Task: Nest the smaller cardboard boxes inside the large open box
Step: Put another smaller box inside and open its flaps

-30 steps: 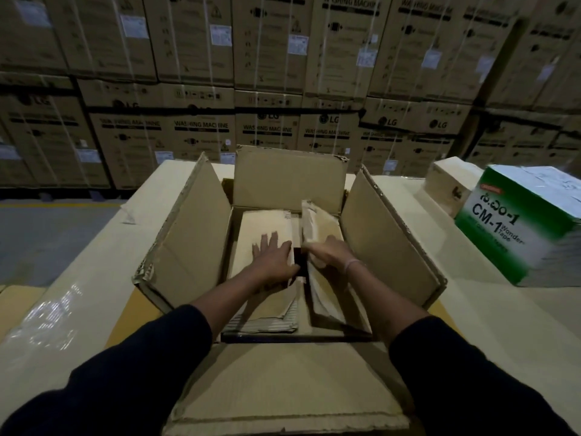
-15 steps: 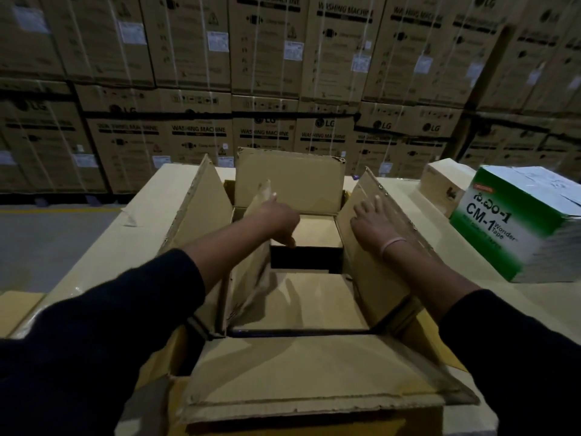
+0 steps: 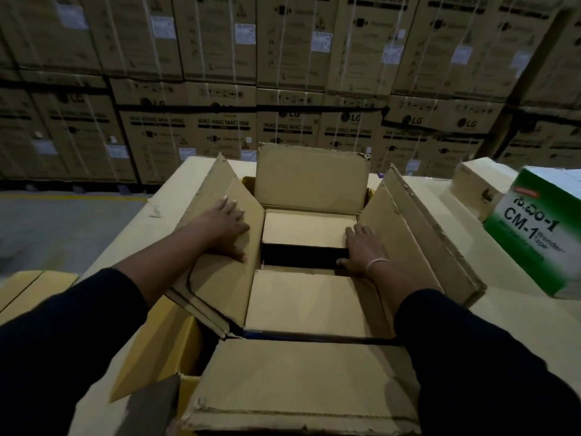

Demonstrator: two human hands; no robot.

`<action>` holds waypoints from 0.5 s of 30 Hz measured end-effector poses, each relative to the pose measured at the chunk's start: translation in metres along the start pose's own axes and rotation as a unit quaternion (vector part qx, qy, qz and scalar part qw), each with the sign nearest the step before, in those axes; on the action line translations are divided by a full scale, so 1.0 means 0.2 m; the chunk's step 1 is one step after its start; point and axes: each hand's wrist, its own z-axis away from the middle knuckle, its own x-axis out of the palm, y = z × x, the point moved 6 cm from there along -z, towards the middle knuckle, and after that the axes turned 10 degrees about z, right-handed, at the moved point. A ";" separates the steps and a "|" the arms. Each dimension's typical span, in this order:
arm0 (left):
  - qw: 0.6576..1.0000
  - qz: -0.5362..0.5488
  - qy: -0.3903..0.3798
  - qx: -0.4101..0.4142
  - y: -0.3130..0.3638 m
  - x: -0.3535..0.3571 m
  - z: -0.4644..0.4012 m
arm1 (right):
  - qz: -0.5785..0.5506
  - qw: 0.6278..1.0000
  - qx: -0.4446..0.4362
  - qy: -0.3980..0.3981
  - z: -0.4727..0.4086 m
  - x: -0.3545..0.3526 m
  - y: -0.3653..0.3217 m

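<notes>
Left hand moved onto left flap, flat, fingers straight; right hand flat inside large box.

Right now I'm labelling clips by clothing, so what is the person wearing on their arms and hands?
Both arms wear dark, long sleeves pushed up to about mid-forearm, plain, with no markings visible. The left hand is bare, no glove or ring visible. The right hand is bare too, with a thin pale band round the wrist.

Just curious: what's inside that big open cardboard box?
Inside the large open cardboard box lie two plain flat cardboard surfaces, far and near, with a dark gap between. Anything beneath is covered.
</notes>
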 end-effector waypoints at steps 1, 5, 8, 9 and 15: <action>1.000 -0.002 0.000 0.001 0.01 0.00 -0.01 | -0.011 1.000 0.007 0.006 -0.02 0.01 0.00; 1.000 -0.003 -0.002 -0.007 0.01 0.00 -0.02 | -0.043 0.996 0.048 0.067 -0.15 -0.04 0.03; 1.000 0.004 0.006 -0.003 0.02 0.00 -0.04 | -0.097 0.982 0.116 0.111 -0.26 -0.16 0.11; 1.000 0.005 0.011 -0.003 0.02 0.00 -0.05 | -0.122 0.973 0.141 0.137 -0.29 -0.19 0.14; 1.000 -0.018 0.001 -0.024 0.04 0.02 -0.06 | -0.235 0.924 0.225 0.201 -0.47 -0.29 0.29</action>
